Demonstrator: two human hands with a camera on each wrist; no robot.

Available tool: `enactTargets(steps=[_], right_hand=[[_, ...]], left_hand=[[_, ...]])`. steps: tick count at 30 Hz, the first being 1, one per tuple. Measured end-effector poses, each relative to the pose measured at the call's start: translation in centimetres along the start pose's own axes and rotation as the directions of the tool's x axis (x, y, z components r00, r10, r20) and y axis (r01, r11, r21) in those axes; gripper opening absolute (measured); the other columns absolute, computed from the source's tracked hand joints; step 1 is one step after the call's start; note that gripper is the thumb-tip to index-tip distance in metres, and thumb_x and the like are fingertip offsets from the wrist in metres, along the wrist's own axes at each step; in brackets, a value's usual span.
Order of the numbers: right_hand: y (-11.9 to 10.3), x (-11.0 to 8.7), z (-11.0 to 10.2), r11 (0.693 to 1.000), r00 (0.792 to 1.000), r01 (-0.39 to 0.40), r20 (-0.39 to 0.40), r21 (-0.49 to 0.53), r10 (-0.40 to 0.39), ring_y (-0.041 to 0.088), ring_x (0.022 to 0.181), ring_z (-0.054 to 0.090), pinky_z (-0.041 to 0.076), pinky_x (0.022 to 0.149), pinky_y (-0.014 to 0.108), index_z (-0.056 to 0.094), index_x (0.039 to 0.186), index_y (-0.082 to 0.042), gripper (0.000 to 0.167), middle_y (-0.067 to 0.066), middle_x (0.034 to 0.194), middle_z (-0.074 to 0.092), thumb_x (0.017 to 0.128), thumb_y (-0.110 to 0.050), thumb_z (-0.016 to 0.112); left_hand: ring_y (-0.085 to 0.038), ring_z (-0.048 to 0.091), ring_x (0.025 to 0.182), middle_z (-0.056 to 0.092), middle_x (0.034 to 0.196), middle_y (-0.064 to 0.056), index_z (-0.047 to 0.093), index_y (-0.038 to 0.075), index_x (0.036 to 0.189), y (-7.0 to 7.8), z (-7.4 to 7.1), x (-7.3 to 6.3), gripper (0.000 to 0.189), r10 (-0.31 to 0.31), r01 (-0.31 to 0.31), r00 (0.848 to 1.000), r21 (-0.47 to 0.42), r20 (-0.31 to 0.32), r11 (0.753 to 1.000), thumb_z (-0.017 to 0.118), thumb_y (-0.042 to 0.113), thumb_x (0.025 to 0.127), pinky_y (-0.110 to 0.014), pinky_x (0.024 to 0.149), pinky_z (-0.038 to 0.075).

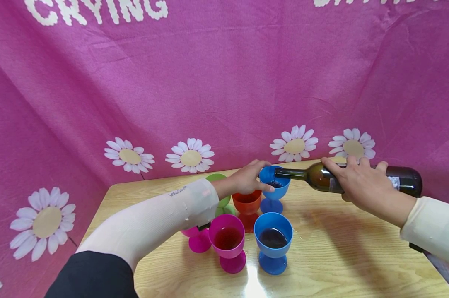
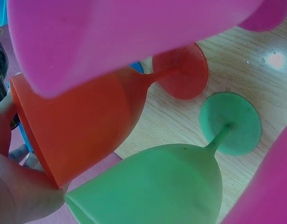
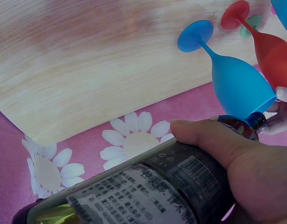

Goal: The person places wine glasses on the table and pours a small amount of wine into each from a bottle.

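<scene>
My right hand [image 1: 366, 182] grips a dark green wine bottle [image 1: 407, 181] round its body. The bottle lies nearly level, its neck pointing left and its mouth at the rim of the far blue goblet [image 1: 272, 207]. Dark liquid shows in that goblet. On its left side, my left hand [image 1: 248, 178] holds the bowl between thumb and fingers. Under that hand stands a red goblet [image 1: 249, 221]. In the right wrist view, a printed label [image 3: 134, 198] shows on the bottle [image 3: 52, 214].
Nearer me stand a pink goblet [image 1: 232, 261] and a second blue goblet [image 1: 273, 263], both with dark liquid. A green goblet [image 1: 216, 177] and another pink one [image 1: 199, 242] are partly hidden by the left arm. A pink flowered cloth [image 1: 224, 103] hangs behind the wooden table [image 1: 321, 256].
</scene>
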State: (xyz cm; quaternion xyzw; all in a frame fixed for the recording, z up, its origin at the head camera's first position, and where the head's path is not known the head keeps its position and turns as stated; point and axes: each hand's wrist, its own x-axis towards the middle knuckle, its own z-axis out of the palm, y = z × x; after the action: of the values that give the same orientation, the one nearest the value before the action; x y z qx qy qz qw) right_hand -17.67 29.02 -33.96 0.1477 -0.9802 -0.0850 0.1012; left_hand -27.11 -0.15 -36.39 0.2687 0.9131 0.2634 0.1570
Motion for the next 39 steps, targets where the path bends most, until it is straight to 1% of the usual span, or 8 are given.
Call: enactTargets(steps=[6, 15, 26, 33, 39], right_hand=[[0.02, 0.02, 0.01, 1.000, 1.000, 0.003, -0.002, 0.000, -0.003, 0.050, 0.080, 0.056, 0.045, 0.062, 0.074, 0.045, 0.147, -0.017, 0.095, 0.032, 0.096, 0.054, 0.067, -0.025, 0.096], [-0.05, 0.03, 0.00, 1.000, 1.000, -0.003, 0.001, 0.003, 0.003, 0.050, 0.081, 0.056, 0.045, 0.062, 0.074, 0.045, 0.147, -0.017, 0.095, 0.032, 0.096, 0.054, 0.067, -0.025, 0.096], [-0.05, 0.08, -0.08, 1.000, 1.000, 0.005, -0.003, -0.013, -0.005, 0.048, 0.080, 0.056, 0.046, 0.061, 0.073, 0.045, 0.147, -0.017, 0.095, 0.031, 0.094, 0.055, 0.067, -0.025, 0.096], [-0.03, 0.11, -0.07, 1.000, 1.000, 0.005, 0.002, -0.014, -0.005, 0.049, 0.081, 0.057, 0.046, 0.063, 0.074, 0.045, 0.148, -0.017, 0.096, 0.031, 0.095, 0.055, 0.067, -0.024, 0.096], [-0.07, 0.15, -0.08, 1.000, 1.000, 0.006, 0.001, -0.023, -0.006, 0.050, 0.082, 0.057, 0.046, 0.064, 0.076, 0.045, 0.148, -0.017, 0.097, 0.032, 0.096, 0.055, 0.067, -0.025, 0.096]], left_hand=[[-0.023, 0.053, 0.127, 0.050, 0.143, -0.006, 0.039, 0.019, 0.156, 0.04, -0.02, -0.06, 0.078, -0.003, 0.003, 1.000, 0.000, -0.002, 1.000, 0.079, 0.035, 0.091, -0.037, 0.091, 0.058], [-0.023, 0.053, 0.126, 0.051, 0.140, -0.006, 0.042, 0.018, 0.155, 0.02, -0.04, -0.06, 0.075, 0.010, -0.010, 1.000, -0.003, -0.001, 1.000, 0.079, 0.034, 0.091, -0.037, 0.092, 0.057], [-0.023, 0.053, 0.126, 0.050, 0.141, -0.006, 0.040, 0.018, 0.156, -0.03, -0.02, -0.07, 0.077, 0.008, -0.008, 1.000, 0.001, 0.000, 1.000, 0.079, 0.034, 0.091, -0.037, 0.092, 0.057], [-0.021, 0.053, 0.125, 0.051, 0.140, -0.006, 0.040, 0.018, 0.155, 0.01, -0.03, -0.04, 0.077, 0.009, -0.009, 1.000, 0.006, -0.002, 1.000, 0.079, 0.035, 0.091, -0.035, 0.091, 0.057], [-0.021, 0.053, 0.125, 0.051, 0.139, -0.006, 0.042, 0.018, 0.154, -0.01, -0.04, -0.08, 0.075, 0.013, -0.013, 1.000, 0.007, -0.002, 1.000, 0.079, 0.035, 0.091, -0.037, 0.093, 0.056]])
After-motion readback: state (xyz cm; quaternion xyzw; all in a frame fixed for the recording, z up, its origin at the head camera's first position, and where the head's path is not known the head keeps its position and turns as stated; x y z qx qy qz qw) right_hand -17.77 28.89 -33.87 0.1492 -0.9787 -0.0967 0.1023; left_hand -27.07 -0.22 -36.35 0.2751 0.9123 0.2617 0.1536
